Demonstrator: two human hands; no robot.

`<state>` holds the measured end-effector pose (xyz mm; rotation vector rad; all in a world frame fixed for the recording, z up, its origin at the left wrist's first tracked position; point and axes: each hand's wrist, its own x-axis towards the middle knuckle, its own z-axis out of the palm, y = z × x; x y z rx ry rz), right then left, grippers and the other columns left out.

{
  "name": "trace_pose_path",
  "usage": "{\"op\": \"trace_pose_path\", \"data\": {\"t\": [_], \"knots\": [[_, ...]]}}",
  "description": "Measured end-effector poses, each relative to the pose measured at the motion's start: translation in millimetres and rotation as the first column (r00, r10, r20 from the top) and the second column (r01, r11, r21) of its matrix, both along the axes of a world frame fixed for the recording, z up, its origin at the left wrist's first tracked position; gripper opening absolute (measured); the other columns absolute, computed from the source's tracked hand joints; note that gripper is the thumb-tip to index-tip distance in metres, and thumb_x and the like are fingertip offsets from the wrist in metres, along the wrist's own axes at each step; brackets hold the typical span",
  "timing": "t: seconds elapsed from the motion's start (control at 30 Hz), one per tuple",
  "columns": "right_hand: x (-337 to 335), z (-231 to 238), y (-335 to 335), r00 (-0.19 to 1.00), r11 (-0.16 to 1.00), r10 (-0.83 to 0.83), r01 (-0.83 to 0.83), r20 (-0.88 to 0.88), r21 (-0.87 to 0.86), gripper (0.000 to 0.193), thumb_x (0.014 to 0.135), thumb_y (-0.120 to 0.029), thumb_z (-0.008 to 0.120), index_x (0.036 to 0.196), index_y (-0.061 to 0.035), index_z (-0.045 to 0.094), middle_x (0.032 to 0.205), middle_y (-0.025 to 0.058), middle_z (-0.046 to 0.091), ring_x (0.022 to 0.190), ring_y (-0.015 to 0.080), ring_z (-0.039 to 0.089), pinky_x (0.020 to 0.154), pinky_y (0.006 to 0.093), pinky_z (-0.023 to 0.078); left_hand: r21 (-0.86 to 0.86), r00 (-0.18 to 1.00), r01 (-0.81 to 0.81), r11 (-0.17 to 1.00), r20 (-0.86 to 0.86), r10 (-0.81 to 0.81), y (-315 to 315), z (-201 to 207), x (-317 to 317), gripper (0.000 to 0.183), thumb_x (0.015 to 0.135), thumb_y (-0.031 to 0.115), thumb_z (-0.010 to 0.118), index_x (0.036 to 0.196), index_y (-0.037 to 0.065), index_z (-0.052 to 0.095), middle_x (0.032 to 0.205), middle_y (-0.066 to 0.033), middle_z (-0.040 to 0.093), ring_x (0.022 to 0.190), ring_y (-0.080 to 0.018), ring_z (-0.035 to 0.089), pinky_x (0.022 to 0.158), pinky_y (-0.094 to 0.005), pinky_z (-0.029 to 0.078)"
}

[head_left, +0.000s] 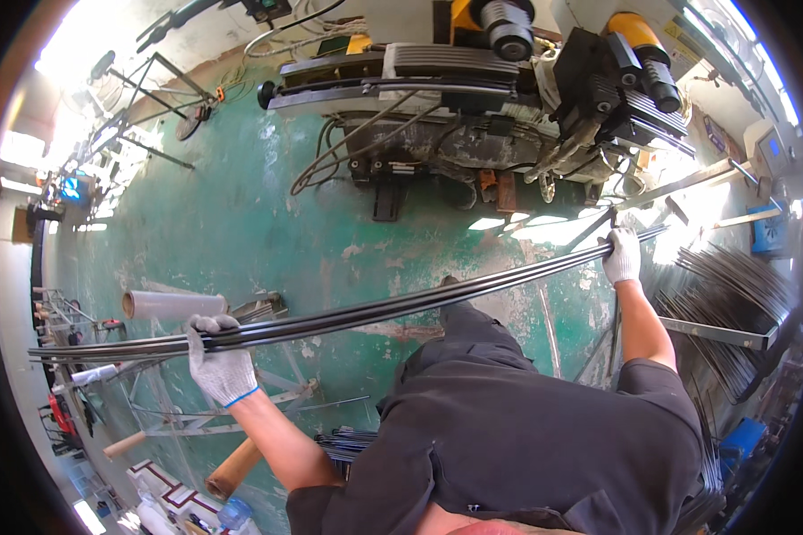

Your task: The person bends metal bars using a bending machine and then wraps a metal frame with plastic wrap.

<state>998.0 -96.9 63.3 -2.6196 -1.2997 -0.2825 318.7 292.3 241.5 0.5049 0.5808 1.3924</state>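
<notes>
A bundle of long, thin dark metal rods runs across in front of my body, its right end higher in the picture than its left. My left hand, in a white knit glove, is closed round the bundle a short way in from its left end. Near the other end, my gloved right hand grips the same rods. Between the two hands the bundle hangs over the green floor, slightly bowed in this wide view.
A large machine with hoses and yellow-and-black parts stands ahead. More thin rods lie on a rack at the right. To the left are a clear film roll, a brown cardboard tube and a metal frame.
</notes>
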Motion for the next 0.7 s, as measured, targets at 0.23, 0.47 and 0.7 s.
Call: {"op": "trace_pose_path", "data": {"t": [0.23,0.47,0.7], "knots": [[72,-25,-31,0.611,0.543,-0.663,0.790,-0.432,0.284,0.044,0.093,-0.021,0.071,0.128,0.0050,0.064,0.138,0.0267,0.063,0.131,0.0392,0.059,0.110,0.0477,0.046,0.079,0.976,0.193,0.978,0.085,-0.200,66,74,116,0.016,0.106,0.011,0.060,0.117,-0.001,0.063,0.095,-0.0096,0.066,0.090,-0.0241,0.064,0.096,-0.0440,0.053],[-63,68,139,-0.028,0.040,0.911,0.999,-0.412,0.021,0.032,0.092,0.005,0.051,0.124,0.0049,0.055,0.124,0.0239,0.064,0.120,0.0439,0.064,0.115,0.0650,0.047,0.013,0.888,0.446,0.895,0.120,-0.445,69,37,263,0.017,0.103,0.008,0.061,0.116,-0.003,0.063,0.104,-0.0156,0.069,0.102,-0.0316,0.065,0.112,-0.0543,0.048],[22,88,145,0.221,-0.113,0.827,0.966,-0.517,0.232,0.022,0.106,0.003,0.053,0.127,0.0065,0.054,0.116,0.0204,0.065,0.107,0.0349,0.068,0.101,0.0499,0.061,0.028,0.857,0.467,0.884,0.233,-0.460,205,27,239,0.023,0.101,0.004,0.059,0.120,-0.008,0.062,0.116,-0.0196,0.069,0.116,-0.0352,0.065,0.117,-0.0566,0.046]]}}
